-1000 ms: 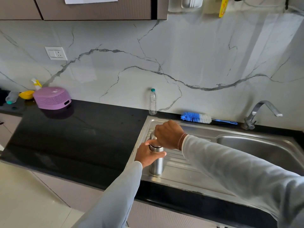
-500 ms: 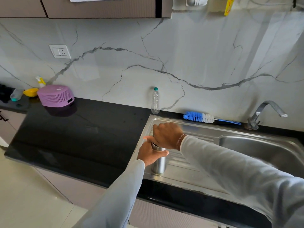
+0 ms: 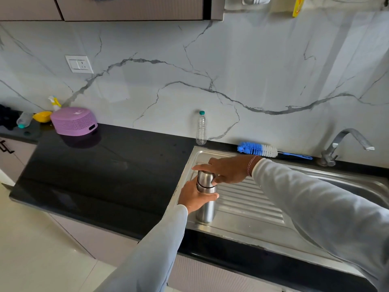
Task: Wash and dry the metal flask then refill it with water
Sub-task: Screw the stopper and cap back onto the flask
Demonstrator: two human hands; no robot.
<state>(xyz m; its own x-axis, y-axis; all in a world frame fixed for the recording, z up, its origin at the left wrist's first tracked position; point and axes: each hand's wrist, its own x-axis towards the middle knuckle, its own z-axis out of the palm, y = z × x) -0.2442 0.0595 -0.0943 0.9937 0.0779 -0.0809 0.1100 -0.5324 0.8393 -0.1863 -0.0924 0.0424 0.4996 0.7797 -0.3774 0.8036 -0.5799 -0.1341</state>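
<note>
Marble-patterned wall [image 3: 252, 60] with dark veins, backing a black counter [image 3: 105, 175] that runs from the left edge to a steel sink [image 3: 315, 239] set into its right part. The sink comprises a ribbed drainboard [image 3: 252, 203] on the left and a basin [image 3: 357, 186] on the right; a tap [image 3: 341, 144] stands behind the basin, its spout pointing right. Upper cabinets [image 3: 126, 7] hang along the top edge, and a wall switch [image 3: 79, 64] sits on the wall at left. On the far left of the counter, a purple vented box [image 3: 73, 121] rests near the wall, with a yellow bowl [image 3: 42, 116] just beside it. A clear plastic bottle [image 3: 201, 128] with a teal cap stands upright against the wall, behind the drainboard's left corner. A blue-and-white brush [image 3: 257, 149] lies on its side along the strip of counter behind the sink, handle toward the tap. The flask [image 3: 205, 207] stands upright on the near left part of the drainboard. Left hand [image 3: 194, 198], in a grey sleeve, is wrapped firmly around the flask's upper body, thumb across the front. Right hand [image 3: 228, 169], wearing a thread wristband, reaches in from the right and pinches the flask's cap [image 3: 205, 178] between thumb and fingers, the fingers closed over its top and side. The cap sits on the flask's neck; whether it is loosened cannot be told.
</note>
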